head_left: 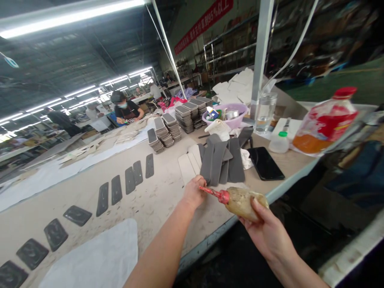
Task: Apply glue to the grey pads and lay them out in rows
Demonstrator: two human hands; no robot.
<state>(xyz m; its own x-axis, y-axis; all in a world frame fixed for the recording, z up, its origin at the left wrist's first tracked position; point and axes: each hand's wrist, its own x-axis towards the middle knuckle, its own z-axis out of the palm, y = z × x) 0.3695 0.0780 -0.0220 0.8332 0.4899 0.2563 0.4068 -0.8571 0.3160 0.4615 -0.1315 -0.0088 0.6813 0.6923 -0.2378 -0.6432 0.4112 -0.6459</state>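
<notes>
My right hand (pixel 261 220) is wrapped round a yellowish squeeze bottle (pixel 244 202) with a red cap and a thin red nozzle pointing left. The nozzle tip reaches my left hand (pixel 195 192), whose fingers are curled near the table surface; what they hold, if anything, is hidden. Just beyond my hands lies a loose pile of dark grey pieces (pixel 214 160), with pale pieces (pixel 189 163) at its left. Several dark, shiny pieces (pixel 117 189) lie in a row running down to the left on the table (pixel 156 200).
Stacked grey pieces (pixel 184 118) and a purple basin (pixel 240 118) stand farther back. At the right are a black phone (pixel 266 163), a glass (pixel 265 114), a small green-capped bottle (pixel 279 143) and a large red-capped jug (pixel 325 122). A person (pixel 127 110) works across the table.
</notes>
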